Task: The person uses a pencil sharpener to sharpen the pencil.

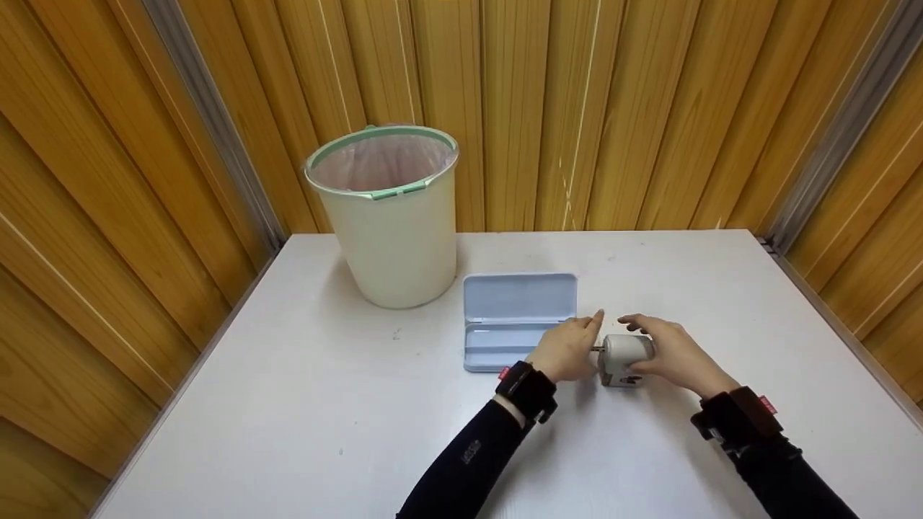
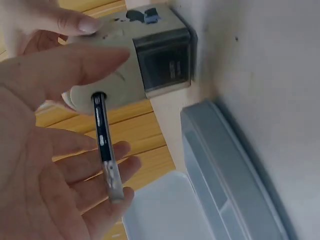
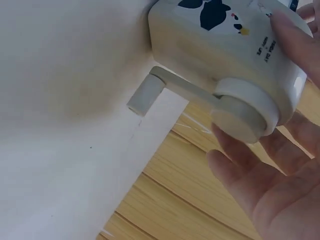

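A white hand-crank pencil sharpener with a dark printed picture stands on the table. A dark pencil with silvery markings sticks out of its hole toward my left hand. My left hand is around the pencil with fingers spread, and a gap shows between thumb and pencil in the left wrist view. My right hand holds the sharpener from the right, thumb on its near side and fingers curved round the crank end. The crank handle points away from those fingers. The sharpener's clear dark drawer faces the left hand's side.
An open light-blue pencil case lies just beyond and left of my left hand, its lid laid back. Farther left stands a tall cream bin with a green rim and a liner. Wood-patterned walls enclose the white table.
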The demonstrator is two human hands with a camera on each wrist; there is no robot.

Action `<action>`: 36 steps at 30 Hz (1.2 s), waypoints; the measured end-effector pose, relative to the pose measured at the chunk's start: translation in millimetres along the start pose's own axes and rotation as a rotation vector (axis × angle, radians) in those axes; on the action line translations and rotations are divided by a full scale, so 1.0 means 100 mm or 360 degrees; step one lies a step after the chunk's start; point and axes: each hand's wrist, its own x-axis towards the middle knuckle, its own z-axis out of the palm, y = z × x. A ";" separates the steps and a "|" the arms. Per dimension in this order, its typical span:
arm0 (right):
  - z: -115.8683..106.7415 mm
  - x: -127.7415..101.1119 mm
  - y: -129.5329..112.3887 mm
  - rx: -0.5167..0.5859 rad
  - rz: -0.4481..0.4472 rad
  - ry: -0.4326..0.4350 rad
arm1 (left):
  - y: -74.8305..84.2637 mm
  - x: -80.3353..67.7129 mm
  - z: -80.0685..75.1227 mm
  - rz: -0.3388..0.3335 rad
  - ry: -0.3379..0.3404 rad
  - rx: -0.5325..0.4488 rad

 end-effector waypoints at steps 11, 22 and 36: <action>0.02 0.09 -0.11 -0.0097 -0.0026 -0.0074 | -0.04 -0.06 0.09 0.0074 0.0316 0.0173; 0.01 0.08 -0.13 -0.0107 -0.0060 -0.0094 | -0.02 -0.04 0.10 -0.0033 0.0345 0.0236; -0.01 0.13 -0.17 -0.0180 -0.0130 -0.0138 | -0.17 -0.08 0.00 -0.0091 0.0374 0.0001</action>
